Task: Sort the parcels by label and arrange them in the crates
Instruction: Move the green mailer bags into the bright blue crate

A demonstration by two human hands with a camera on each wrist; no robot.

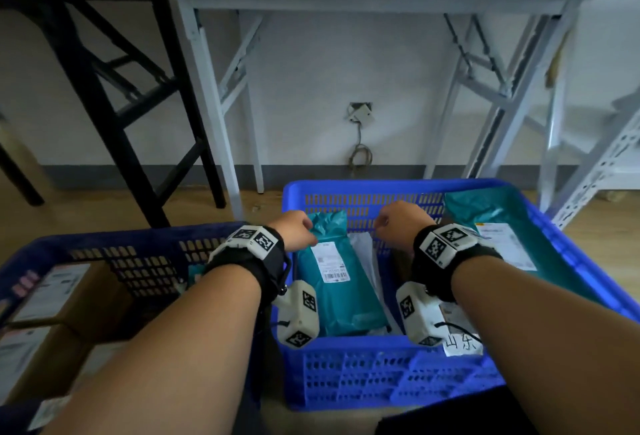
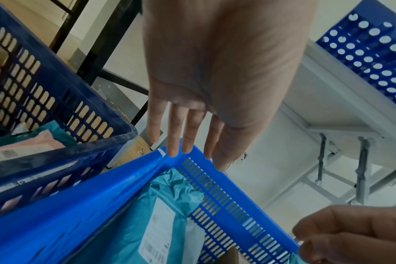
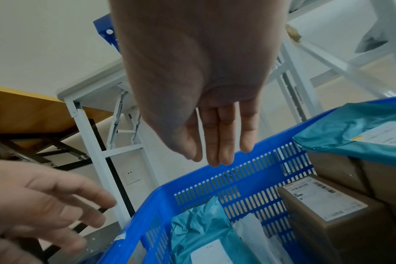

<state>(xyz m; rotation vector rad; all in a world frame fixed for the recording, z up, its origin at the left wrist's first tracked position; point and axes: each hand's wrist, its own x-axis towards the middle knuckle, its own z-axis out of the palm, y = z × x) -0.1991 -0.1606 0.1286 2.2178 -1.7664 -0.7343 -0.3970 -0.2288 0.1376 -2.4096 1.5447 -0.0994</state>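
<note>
- Right, a teal mailer bag [image 1: 341,282] lies flat in the bright blue crate [image 1: 381,375], white shipping label face up, directly below and between the two hands.
- Just beside it, toward the right hand, a white poly mailer [image 1: 363,261] peeks out, pressed against the teal one's long edge.
- Left hand [image 1: 294,230] hovers over the teal mailer's far end; the left wrist view shows fingers [image 2: 174,132] straight and slightly spread, holding nothing.
- Right hand [image 1: 401,223] hangs over the crate's far wall, fingers [image 3: 224,135] straight and close together, gripping nothing, well clear of the parcels.
- The two hands sit apart, with the teal mailer's crumpled top showing in the gap between them.
- Past the right hand, a second, larger teal mailer [image 1: 498,237] leans against the crate's right wall, its label turned up.
- Under that one, the right wrist view shows a brown cardboard box [image 3: 328,210] with a label on top.
- At the crate's near rim, below the right wrist, a white tag with handwritten characters [image 1: 462,344] sits on the edge.
- Outside the left forearm, a darker blue crate [image 1: 104,237] holds a labelled cardboard box [image 1: 52,313].
- Beyond both hands, a white folding table [image 1: 214,88] stands against the wall, and a black table frame [image 1: 114,88] stands further out past the left hand.
</note>
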